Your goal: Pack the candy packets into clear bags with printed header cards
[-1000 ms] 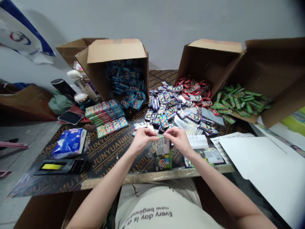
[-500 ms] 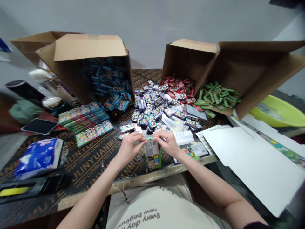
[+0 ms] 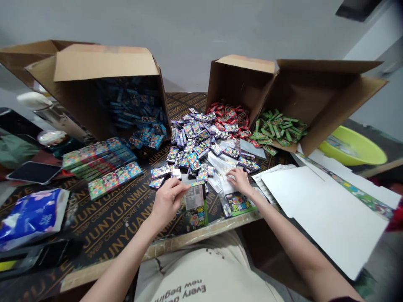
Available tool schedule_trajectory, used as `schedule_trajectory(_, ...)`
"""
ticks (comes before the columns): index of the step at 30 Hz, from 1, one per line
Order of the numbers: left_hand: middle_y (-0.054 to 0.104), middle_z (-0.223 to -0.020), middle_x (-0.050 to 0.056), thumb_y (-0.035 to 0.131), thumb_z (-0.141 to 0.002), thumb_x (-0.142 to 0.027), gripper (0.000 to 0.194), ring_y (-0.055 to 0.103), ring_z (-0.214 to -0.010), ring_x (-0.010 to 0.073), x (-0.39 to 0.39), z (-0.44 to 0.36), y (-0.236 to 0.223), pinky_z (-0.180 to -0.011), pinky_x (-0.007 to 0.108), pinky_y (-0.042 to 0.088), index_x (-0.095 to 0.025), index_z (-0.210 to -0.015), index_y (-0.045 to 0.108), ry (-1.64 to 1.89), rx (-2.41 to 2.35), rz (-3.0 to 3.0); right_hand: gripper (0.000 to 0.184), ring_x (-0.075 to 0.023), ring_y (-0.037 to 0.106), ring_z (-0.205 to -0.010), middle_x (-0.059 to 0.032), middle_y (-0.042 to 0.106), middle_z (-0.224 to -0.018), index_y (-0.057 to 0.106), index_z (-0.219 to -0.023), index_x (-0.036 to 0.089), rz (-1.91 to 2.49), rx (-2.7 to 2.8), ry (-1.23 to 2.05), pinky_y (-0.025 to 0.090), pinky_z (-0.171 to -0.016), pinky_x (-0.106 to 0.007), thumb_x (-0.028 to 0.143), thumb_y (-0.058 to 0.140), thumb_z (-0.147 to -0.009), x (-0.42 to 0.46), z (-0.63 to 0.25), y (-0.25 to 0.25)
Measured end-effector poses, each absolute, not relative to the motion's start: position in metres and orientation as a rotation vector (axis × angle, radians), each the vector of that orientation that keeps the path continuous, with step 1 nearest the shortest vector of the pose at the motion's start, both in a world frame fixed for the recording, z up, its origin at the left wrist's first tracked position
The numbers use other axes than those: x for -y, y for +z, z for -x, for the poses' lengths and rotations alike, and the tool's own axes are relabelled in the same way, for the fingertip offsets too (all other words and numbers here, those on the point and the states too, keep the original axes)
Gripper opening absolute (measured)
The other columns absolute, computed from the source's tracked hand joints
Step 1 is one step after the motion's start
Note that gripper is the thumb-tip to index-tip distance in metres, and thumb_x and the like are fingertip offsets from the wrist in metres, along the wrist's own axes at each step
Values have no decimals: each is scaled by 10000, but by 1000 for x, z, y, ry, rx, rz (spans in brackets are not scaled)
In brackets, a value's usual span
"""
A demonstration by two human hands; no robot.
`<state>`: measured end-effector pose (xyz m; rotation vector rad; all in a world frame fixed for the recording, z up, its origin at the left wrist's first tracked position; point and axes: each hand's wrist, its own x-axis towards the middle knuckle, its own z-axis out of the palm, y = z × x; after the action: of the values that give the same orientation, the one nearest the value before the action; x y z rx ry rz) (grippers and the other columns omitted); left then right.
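My left hand (image 3: 170, 199) is closed in a pinch at the upper left edge of a printed packet (image 3: 197, 216). This packet is black and green with a pale printed panel, and it stands near the table's front edge. My right hand (image 3: 239, 180) rests on clear plastic sleeves (image 3: 222, 167), fingers apart and slightly bent. Just below it lies a second printed packet (image 3: 237, 204), partly under the plastic. Beyond both hands spreads a loose pile of small purple-and-white wrapped packs (image 3: 197, 138).
Tipped cartons hold blue packs (image 3: 138, 105), red packs (image 3: 233, 115) and green packs (image 3: 280, 128). Stacked colourful boxes (image 3: 100, 155), a phone (image 3: 34, 172) and a blue tissue pack (image 3: 33, 216) lie left. White sheets (image 3: 327, 209) and a yellow-green basin (image 3: 355, 147) are right.
My right hand has left the top of the upright packet and moved right onto the plastic sleeves. My left hand stays at the packet. The view has shifted slightly right.
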<state>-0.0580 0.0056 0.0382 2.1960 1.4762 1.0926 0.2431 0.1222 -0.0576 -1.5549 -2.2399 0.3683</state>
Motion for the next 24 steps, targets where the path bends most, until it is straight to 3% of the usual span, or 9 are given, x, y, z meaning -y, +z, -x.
schedule_trajectory(10,527,-779,49,457,-855,-178,196,506,-762,163,1,51,32,-664,284,418,-176,-910,645,1167,-1541,-2109,67,-201,491,-833,-54,559,-789,579,-711,172,1471,2248,370,354,-744,-302,122,537,-729,-126,-238,-76)
schedule_trajectory(20,530,-776,44,461,-845,-172,197,517,-776,171,2,49,35,-670,286,421,-193,-906,648,1178,-1545,-2075,106,-164,496,-609,-7,536,-639,512,-770,188,1492,2158,477,360,-604,-265,128,425,-766,-120,-235,-69)
schedule_trajectory(24,531,-774,46,459,-850,-179,196,515,-776,172,3,47,36,-677,288,414,-180,-910,646,1147,-1587,-2082,52,-180,535,-755,-47,571,-780,490,-738,188,1405,2093,504,399,-669,-278,173,452,-771,-119,-224,-37)
